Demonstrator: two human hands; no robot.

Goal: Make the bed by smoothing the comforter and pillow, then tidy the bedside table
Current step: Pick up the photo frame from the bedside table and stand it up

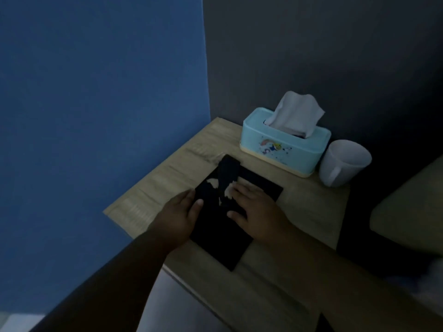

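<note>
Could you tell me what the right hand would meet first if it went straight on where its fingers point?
Probably the slim dark object lying on the black book; the right hand points at it and looks almost in contact, though the dim light hides depth.

No words, numbers or brand names can be read. The light blue tissue box (pixel 282 152) has a small coloured cartoon print on its front, too small and dim to show any lettering. The black book (pixel 220 236) on the bedside table (pixel 167 178) has pale marks on its cover, and they form no legible letters.
</note>
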